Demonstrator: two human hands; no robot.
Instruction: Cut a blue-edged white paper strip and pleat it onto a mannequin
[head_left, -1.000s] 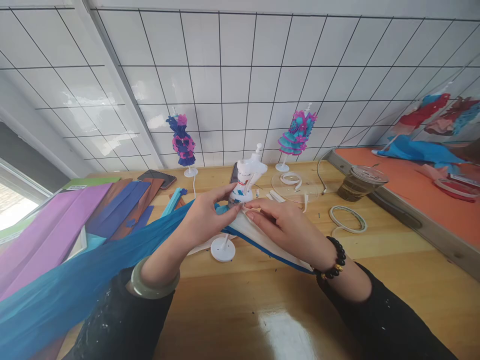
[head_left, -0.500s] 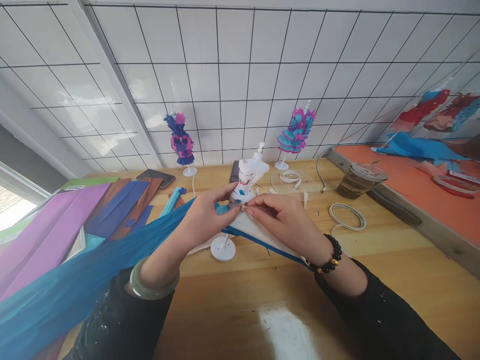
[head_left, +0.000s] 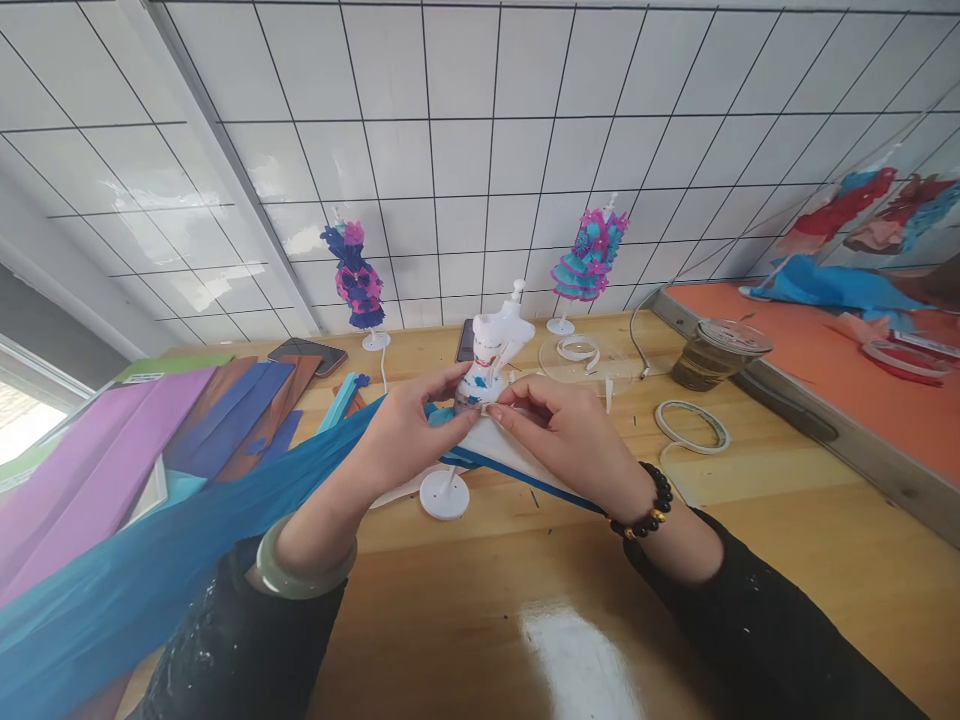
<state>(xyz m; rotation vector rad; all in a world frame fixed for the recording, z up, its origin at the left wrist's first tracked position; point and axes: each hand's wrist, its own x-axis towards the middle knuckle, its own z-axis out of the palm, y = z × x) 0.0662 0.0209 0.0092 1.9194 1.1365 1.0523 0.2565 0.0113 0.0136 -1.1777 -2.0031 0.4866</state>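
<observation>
A small white dress form [head_left: 491, 342] with blue and red marks on its torso stands on a round white base [head_left: 444, 494]. My left hand [head_left: 409, 425] curls around its lower waist from the left, thumb pressed on the front. From the right, my right hand [head_left: 566, 425] pinches thumb and forefinger together at the same waist; a tiny pale bit shows at the fingertips, too small to name. A long blue crepe paper strip [head_left: 247, 515] runs from the lower left, under my left wrist, to the form. Beneath my right hand a white sheet [head_left: 517, 450] with a blue edge slants down rightward.
Two dressed forms, one purple [head_left: 358, 280] and one turquoise-pink [head_left: 592, 255], stand by the tiled wall. Coloured paper sheets [head_left: 142, 420] lie left, near a phone [head_left: 309, 355]. Rightward are a tape roll [head_left: 691, 427], a lidded cup [head_left: 712, 358] and an orange raised surface [head_left: 825, 350].
The view has shifted slightly. Both hands keep their place at the form's waist, with the right fingertips moved only a little.
</observation>
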